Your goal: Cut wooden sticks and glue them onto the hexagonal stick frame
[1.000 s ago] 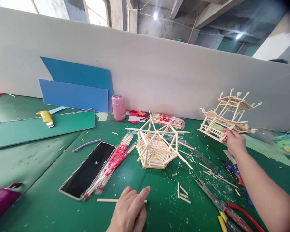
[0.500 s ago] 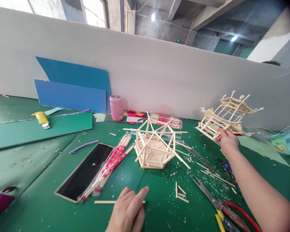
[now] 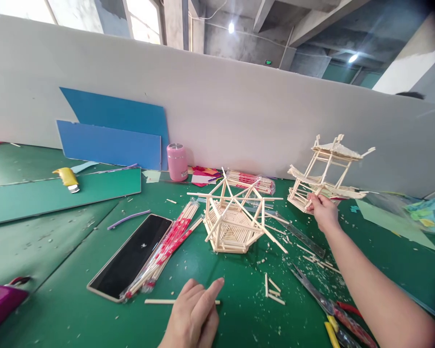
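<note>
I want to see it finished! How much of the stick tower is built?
Done: a two-tier tower with little roofs, gripped at its lower edge by the right hand. In hand: the left hand rests on a loose stick near the front edge. Still unfinished: the six-sided base on the green table has bare posts sticking up and no roof, and packs of sticks lie unused.

The stick tower (image 3: 324, 171) stands right of the stick basket (image 3: 232, 222).

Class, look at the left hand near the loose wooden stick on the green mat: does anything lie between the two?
Nothing visible does. The left hand rests right at the loose stick, its fingers over one end.
</note>
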{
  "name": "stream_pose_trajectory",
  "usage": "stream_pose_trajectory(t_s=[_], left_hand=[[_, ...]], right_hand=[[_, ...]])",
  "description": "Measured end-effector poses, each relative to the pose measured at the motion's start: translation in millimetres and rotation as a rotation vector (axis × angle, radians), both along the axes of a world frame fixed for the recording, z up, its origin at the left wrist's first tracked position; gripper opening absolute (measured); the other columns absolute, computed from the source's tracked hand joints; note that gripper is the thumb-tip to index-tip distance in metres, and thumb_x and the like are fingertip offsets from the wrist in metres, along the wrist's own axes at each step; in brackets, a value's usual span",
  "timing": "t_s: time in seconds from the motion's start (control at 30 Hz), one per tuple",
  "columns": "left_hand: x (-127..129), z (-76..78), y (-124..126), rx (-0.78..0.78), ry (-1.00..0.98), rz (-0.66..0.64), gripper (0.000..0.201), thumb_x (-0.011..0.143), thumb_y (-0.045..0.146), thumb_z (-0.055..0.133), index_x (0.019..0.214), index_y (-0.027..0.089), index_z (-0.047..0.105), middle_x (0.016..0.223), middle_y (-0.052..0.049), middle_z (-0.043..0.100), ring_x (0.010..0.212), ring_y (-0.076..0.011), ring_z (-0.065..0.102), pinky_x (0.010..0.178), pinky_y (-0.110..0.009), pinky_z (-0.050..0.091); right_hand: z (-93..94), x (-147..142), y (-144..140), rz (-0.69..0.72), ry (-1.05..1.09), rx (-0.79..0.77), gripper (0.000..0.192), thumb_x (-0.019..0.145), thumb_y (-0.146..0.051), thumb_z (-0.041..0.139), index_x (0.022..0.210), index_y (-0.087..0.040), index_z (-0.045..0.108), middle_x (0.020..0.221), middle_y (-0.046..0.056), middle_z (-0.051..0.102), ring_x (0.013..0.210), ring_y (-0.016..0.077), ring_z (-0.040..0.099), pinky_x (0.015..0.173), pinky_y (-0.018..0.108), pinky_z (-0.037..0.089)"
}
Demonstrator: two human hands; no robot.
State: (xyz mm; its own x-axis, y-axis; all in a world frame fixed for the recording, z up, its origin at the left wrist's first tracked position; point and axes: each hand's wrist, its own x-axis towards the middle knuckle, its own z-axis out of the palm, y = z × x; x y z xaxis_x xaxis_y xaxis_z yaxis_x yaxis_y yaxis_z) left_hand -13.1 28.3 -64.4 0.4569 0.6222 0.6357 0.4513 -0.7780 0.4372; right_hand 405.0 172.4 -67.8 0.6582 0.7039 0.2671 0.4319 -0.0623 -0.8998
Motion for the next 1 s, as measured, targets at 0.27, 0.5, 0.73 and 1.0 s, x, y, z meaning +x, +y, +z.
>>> stream_pose_trajectory(t_s=[0.27, 0.5, 0.73, 1.0], left_hand=[[0, -3.4, 0, -0.019, 0.000, -0.012, 0.042, 0.080, -0.001, 0.038, 0.120, 0.010, 0.040, 0.060, -0.001, 0.052, 0.054, -0.0153, 0.044, 0.060, -0.032, 0.041], [1, -2.2, 1, 0.002, 0.021, -0.002, 0.039, 0.080, 0.000, 0.037, 0.118, 0.010, 0.041, 0.061, -0.001, 0.054, 0.054, -0.0153, 0.048, 0.059, -0.032, 0.042], [1, 0.5, -2, 0.001, 0.037, 0.029, 0.036, 0.083, 0.003, 0.036, 0.118, 0.011, 0.041, 0.066, -0.003, 0.059, 0.059, -0.0167, 0.054, 0.062, -0.032, 0.042], [0, -2.0, 0, -0.032, 0.020, 0.003, 0.041, 0.079, -0.001, 0.037, 0.119, 0.010, 0.040, 0.062, -0.001, 0.055, 0.055, -0.0155, 0.048, 0.061, -0.033, 0.042]], right_hand=[[-8.3, -12, -11, 0.008, -0.121, -0.145, 0.028, 0.086, -0.030, 0.051, 0.109, -0.016, 0.052, 0.109, 0.007, 0.056, 0.089, 0.0193, 0.058, 0.074, 0.039, 0.049], [-15.9, -22, -18, 0.031, -0.192, -0.174, 0.027, 0.086, -0.029, 0.051, 0.109, -0.016, 0.052, 0.109, 0.007, 0.056, 0.089, 0.0189, 0.058, 0.074, 0.039, 0.049], [-19.3, -20, -15, 0.037, -0.154, -0.129, 0.027, 0.086, -0.029, 0.051, 0.109, -0.017, 0.052, 0.110, 0.007, 0.055, 0.089, 0.0190, 0.057, 0.075, 0.039, 0.048], [2.1, 3, 7, 0.043, 0.011, 0.011, 0.028, 0.086, -0.030, 0.051, 0.110, -0.016, 0.052, 0.109, 0.007, 0.056, 0.088, 0.0189, 0.058, 0.073, 0.038, 0.049]])
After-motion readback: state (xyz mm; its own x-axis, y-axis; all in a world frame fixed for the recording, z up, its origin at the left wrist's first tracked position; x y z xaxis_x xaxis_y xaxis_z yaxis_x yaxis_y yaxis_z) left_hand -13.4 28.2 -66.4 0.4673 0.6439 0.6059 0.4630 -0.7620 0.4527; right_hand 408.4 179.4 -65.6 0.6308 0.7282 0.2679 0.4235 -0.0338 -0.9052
